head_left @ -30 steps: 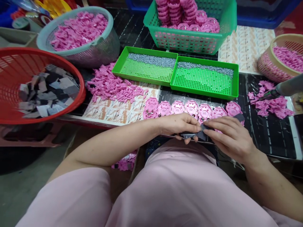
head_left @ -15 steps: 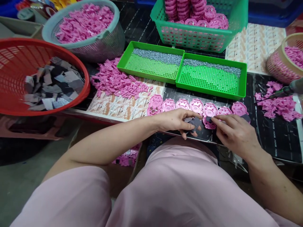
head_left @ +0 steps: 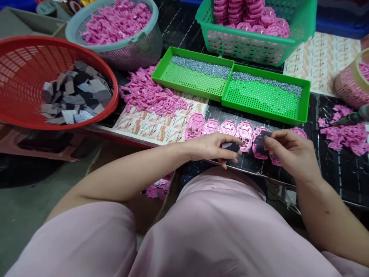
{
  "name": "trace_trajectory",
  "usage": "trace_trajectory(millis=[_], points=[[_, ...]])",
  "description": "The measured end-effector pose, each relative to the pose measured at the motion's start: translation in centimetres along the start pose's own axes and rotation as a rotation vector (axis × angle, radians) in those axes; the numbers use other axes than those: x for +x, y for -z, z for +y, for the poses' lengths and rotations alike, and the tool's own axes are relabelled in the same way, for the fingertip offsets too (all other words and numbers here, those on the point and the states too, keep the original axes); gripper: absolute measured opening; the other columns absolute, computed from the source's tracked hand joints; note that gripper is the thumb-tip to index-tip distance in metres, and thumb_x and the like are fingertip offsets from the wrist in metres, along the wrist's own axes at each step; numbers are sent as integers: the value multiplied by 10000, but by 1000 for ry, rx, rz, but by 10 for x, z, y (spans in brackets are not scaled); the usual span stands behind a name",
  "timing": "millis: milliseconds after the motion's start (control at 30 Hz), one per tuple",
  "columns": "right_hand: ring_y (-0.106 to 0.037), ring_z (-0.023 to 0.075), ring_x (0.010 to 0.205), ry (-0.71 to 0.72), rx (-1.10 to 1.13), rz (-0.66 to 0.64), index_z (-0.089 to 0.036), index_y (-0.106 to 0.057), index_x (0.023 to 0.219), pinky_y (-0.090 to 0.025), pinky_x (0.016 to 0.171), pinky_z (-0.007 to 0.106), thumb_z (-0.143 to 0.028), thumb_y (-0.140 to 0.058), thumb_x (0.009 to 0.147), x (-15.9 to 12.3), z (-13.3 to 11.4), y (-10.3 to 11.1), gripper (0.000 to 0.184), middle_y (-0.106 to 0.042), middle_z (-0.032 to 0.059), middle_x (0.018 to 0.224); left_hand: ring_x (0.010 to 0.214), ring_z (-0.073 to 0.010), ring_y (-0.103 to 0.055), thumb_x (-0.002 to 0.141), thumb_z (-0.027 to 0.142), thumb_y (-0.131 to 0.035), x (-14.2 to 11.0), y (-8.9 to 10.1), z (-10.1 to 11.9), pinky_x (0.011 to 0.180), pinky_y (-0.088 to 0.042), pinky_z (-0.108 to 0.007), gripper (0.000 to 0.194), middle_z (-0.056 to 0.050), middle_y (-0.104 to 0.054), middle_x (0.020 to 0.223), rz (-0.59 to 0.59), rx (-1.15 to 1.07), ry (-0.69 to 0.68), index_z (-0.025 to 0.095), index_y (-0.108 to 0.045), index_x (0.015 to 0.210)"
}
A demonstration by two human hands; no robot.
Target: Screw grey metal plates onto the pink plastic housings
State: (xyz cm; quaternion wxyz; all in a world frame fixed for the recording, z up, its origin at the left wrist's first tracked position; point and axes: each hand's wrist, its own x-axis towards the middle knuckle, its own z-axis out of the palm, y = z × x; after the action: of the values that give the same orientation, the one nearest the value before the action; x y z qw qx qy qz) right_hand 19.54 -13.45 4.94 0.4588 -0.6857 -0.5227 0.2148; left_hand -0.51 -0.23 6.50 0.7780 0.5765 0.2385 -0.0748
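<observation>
A row of pink paw-shaped plastic pieces [head_left: 227, 127] lies along the table's near edge. My left hand [head_left: 211, 148] rests just in front of them, fingers pinched on a small stack of dark grey squares [head_left: 232, 146]. My right hand [head_left: 288, 150] is a little to the right, thumb and forefinger closed on one dark grey square [head_left: 261, 142] held over a pink piece in the row. The two hands are a short gap apart.
Two green trays [head_left: 263, 94] with silver screws sit behind the row. A red basket [head_left: 17, 69] of grey squares is at left, a grey basket [head_left: 127, 46] of pink bits behind it, a green basket [head_left: 253, 40] of pink pieces at the back. Loose pink bits [head_left: 152, 96] lie between; more [head_left: 344, 132] lie beside a tool at right.
My right hand has drawn one grey square off the stack in my left hand and carried it right, over the row. The view has shifted so everything sits further right.
</observation>
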Motion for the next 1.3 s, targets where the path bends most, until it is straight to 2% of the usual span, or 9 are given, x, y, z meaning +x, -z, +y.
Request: trace_trajectory(millis=[133, 367, 500, 633, 767, 867, 967, 1167, 1300], points=[[-674, 157, 745, 190, -257, -160, -221, -719, 912, -522, 619, 265, -294, -625, 871, 19, 5, -3, 126, -724, 25, 860, 874, -159, -697, 772, 105, -671, -8, 9, -7, 624, -555, -195, 538, -64, -678, 939, 29, -150, 10, 106, -528, 1291], [-586, 169, 692, 518, -568, -205, -214, -746, 916, -467, 600, 306, -300, -613, 886, 32, 10, -23, 161, -654, 45, 737, 672, -118, -696, 833, 173, -674, -11, 10, -10, 504, -490, -135, 348, -36, -690, 748, 48, -123, 43, 88, -581, 1157], [-618, 166, 787, 393, -411, -161, -224, -708, 993, -491, 647, 298, -320, -606, 896, 22, -7, -25, 171, -675, 48, 876, 565, -83, -660, 867, 210, -643, -10, 10, -11, 427, -422, -94, 150, -28, -680, 723, 116, -154, 8, 104, -577, 949], [-614, 113, 643, 126, -112, -237, -200, -654, 905, -480, 542, 225, -400, -683, 832, 13, -21, -30, 215, -676, 2, 782, 588, -83, -661, 858, 261, -663, -8, 6, -10, 424, -428, -97, 184, -28, -671, 764, 143, -183, -70, 109, -559, 853], [-643, 117, 641, 23, 135, -154, -202, -658, 888, -520, 545, 223, -371, -694, 822, 22, -22, -31, 184, -691, 3, 773, 694, -113, -684, 834, 242, -687, -17, 9, -8, 479, -501, -152, 251, -73, -679, 931, 149, -180, -87, 98, -612, 1025], [-680, 144, 787, 62, 65, -185, -236, -711, 972, -551, 635, 249, -331, -666, 842, 35, -22, -29, 167, -728, 24, 925, 893, -166, -700, 794, 153, -708, -32, 19, -9, 627, -576, -212, 479, -98, -664, 1080, 196, -214, -100, 118, -553, 1246], [-672, 148, 729, 96, -88, -298, -247, -719, 1039, -527, 604, 260, -346, -663, 838, 46, -18, -34, 231, -739, 21, 894, 900, -172, -707, 803, 132, -688, -44, 29, -15, 657, -591, -227, 532, -69, -681, 1007, 228, -239, -85, 134, -510, 1304], [-656, 147, 633, 253, -290, -414, -235, -735, 803, -488, 586, 272, -321, -684, 814, 59, -9, -57, 100, -732, -1, 770, 671, -146, -705, 802, 230, -716, -45, 33, -28, 447, -495, -148, 219, -34, -696, 760, 237, -230, -76, 108, -611, 950], [-654, 180, 724, 406, -374, -317, -245, -748, 806, -487, 647, 312, -357, -678, 826, 58, -17, -60, 134, -707, 27, 775, 555, -107, -666, 813, 268, -720, -43, 32, -28, 407, -439, -124, 211, -30, -696, 693, 250, -201, -43, 109, -595, 876]])
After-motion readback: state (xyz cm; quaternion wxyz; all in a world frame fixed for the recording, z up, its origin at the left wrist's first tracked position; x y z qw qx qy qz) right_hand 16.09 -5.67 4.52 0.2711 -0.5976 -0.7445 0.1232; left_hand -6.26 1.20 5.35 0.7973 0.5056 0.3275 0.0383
